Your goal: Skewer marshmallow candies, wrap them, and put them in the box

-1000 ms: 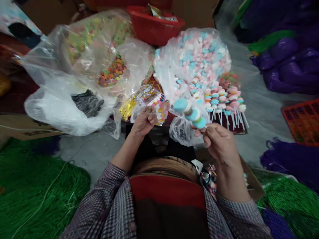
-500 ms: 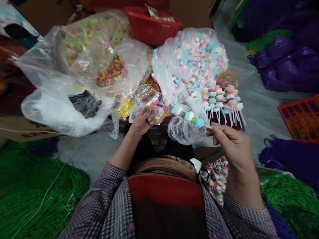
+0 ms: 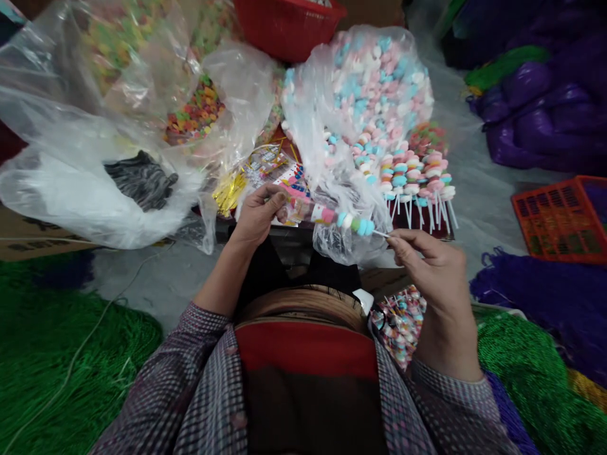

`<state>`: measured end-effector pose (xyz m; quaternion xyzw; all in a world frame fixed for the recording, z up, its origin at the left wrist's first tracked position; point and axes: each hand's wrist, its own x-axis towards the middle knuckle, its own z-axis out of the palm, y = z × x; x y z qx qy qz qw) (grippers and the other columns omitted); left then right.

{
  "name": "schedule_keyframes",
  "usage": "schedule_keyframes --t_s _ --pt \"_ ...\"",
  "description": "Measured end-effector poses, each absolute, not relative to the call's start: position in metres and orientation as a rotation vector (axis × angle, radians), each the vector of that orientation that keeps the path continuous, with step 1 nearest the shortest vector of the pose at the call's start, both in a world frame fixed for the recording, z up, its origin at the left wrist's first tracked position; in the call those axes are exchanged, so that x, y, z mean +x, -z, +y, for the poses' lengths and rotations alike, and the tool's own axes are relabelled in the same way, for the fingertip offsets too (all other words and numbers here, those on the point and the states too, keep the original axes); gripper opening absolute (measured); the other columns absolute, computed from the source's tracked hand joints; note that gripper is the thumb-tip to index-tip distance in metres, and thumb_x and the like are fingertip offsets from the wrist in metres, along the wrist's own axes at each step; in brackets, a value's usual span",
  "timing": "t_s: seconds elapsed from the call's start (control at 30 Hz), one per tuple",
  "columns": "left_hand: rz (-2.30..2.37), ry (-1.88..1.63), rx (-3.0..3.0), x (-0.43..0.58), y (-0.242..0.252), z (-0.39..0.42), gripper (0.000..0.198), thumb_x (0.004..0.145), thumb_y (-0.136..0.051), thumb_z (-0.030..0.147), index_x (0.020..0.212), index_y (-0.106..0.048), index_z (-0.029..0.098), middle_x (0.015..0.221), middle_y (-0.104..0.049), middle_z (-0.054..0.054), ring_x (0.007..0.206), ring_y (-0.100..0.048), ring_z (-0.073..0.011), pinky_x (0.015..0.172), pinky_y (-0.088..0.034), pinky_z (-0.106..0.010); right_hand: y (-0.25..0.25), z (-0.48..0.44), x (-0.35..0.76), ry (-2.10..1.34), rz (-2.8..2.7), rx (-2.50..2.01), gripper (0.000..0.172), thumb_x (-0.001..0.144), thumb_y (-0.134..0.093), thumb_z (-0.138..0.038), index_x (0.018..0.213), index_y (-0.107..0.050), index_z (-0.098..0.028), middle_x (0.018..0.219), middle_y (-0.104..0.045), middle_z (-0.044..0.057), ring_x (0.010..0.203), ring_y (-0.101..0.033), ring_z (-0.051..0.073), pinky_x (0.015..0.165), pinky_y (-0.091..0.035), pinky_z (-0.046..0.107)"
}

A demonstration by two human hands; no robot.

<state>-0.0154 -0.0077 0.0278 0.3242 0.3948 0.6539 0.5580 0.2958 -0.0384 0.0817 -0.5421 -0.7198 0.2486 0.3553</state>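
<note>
My right hand (image 3: 427, 262) pinches the white stick of a candy skewer (image 3: 363, 225), threaded with blue, white and green pieces. The skewer's far end is inside a clear printed wrapper (image 3: 324, 213). At the wrapper's other end, my left hand (image 3: 263, 213) is closed, thumb against fingers. Behind the left hand lie flat printed wrappers (image 3: 294, 177) and gold twist ties (image 3: 229, 192). Several finished-looking candy skewers (image 3: 401, 174) rest on the table to the right, sticks towards me. A plastic bag of pink, blue and white candies (image 3: 379, 82) stands behind them.
Left of the wrappers are a bag of colourful gummy rings (image 3: 196, 114) and a white bag with dark grey strips (image 3: 141, 180). A red basin (image 3: 289, 28) stands at the back. Wrapped candies (image 3: 403, 322) sit beside my lap. An orange crate (image 3: 559, 221) is on the floor.
The candy skewer has slid farther into the wrapper, so fewer bare pieces show. My right hand has moved slightly left. The whole view has shifted a little.
</note>
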Motion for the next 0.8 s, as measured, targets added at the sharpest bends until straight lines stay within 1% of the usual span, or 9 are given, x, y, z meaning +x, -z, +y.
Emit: schedule_keyframes --t_s 0.07,0.17,0.23,0.33,0.43,0.53,0.63,0.7,0.8 --pt "0.974 -1.596 0.864 -0.017 -0.029 -0.008 0.041 0.062 -0.093 0.051 0.074 -0.070 0.020 0.056 -0.057 0.008 0.042 -0.050 -0.0022 0.044 -0.045 -0.014 -0.078 -0.039 0.297 -0.700 -1.798 -1.431 0.018 0.092 -0.069 -0.040 0.091 -0.079 -0.025 0.062 -0.067 -0.003 0.052 -0.056 0.011 0.054 -0.048 0.026" --pt "0.992 -1.580 0.996 -0.017 -0.029 -0.008 0.035 0.070 -0.089 0.052 0.075 -0.072 0.021 0.055 -0.057 0.007 0.043 -0.051 -0.0032 0.045 -0.045 -0.015 -0.075 -0.038 0.297 -0.816 -1.777 -1.386 0.018 0.092 -0.069 -0.039 0.090 -0.078 -0.024 0.057 -0.061 -0.005 0.047 -0.049 0.008 0.049 -0.042 0.024" --pt "0.972 -1.562 1.032 -0.015 -0.028 -0.009 0.033 0.073 -0.087 0.051 0.076 -0.072 0.022 0.053 -0.056 0.008 0.043 -0.051 -0.0037 0.045 -0.045 -0.015 -0.072 -0.037 0.295 -0.861 -1.773 -1.343 0.016 0.093 -0.068 -0.038 0.090 -0.077 -0.025 0.058 -0.062 -0.005 0.050 -0.053 0.009 0.053 -0.044 0.024" --pt "0.943 -1.549 1.045 -0.014 -0.028 -0.009 0.033 0.074 -0.086 0.051 0.076 -0.071 0.022 0.054 -0.057 0.007 0.044 -0.051 -0.0032 0.045 -0.045 -0.015 -0.067 -0.034 0.289 -0.878 -1.753 -1.316 0.015 0.093 -0.069 -0.037 0.091 -0.076 -0.025 0.069 -0.071 -0.003 0.064 -0.065 0.011 0.065 -0.052 0.027" --pt "0.963 -1.517 1.073 -0.014 -0.030 -0.011 0.035 0.074 -0.086 0.052 0.074 -0.070 0.021 0.058 -0.060 0.006 0.045 -0.052 -0.0030 0.045 -0.044 -0.015 -0.061 -0.034 0.285 -0.859 -1.694 -1.358 0.016 0.090 -0.073 -0.040 0.091 -0.075 -0.024 0.075 -0.075 -0.001 0.070 -0.068 0.013 0.072 -0.054 0.029" --pt "1.006 -1.500 1.069 -0.015 -0.033 -0.014 0.037 0.071 -0.087 0.054 0.073 -0.071 0.020 0.056 -0.059 0.006 0.044 -0.051 -0.0039 0.044 -0.043 -0.016 -0.057 -0.035 0.279 -0.985 -1.531 -1.354 0.024 0.086 -0.077 -0.047 0.089 -0.074 -0.024 0.068 -0.073 -0.002 0.061 -0.065 0.013 0.063 -0.052 0.028" --pt "1.038 -1.537 0.985 -0.015 -0.033 -0.016 0.029 0.075 -0.086 0.047 0.076 -0.072 0.021 0.055 -0.057 0.006 0.045 -0.049 -0.0047 0.046 -0.043 -0.018 -0.055 -0.036 0.274 -1.272 -1.412 -1.309 0.034 0.083 -0.077 -0.056 0.082 -0.073 -0.022 0.049 -0.060 -0.006 0.042 -0.049 0.009 0.046 -0.040 0.024" --pt "1.067 -1.563 0.912 -0.015 -0.035 -0.017 0.022 0.077 -0.086 0.037 0.076 -0.072 0.021 0.060 -0.060 0.005 0.048 -0.050 -0.0052 0.050 -0.044 -0.019 -0.053 -0.037 0.272 -1.354 -1.423 -1.315 0.038 0.083 -0.075 -0.059 0.079 -0.073 -0.021 0.044 -0.054 -0.007 0.038 -0.042 0.007 0.043 -0.033 0.022" --pt "1.039 -1.586 0.848 -0.014 -0.043 -0.018 0.022 0.073 -0.090 0.033 0.075 -0.071 0.021 0.075 -0.069 0.002 0.067 -0.063 -0.0089 0.066 -0.053 -0.021 -0.047 -0.036 0.271 -1.289 -1.425 -1.339 0.038 0.083 -0.075 -0.059 0.082 -0.074 -0.021 0.051 -0.059 -0.006 0.043 -0.047 0.008 0.046 -0.037 0.023"
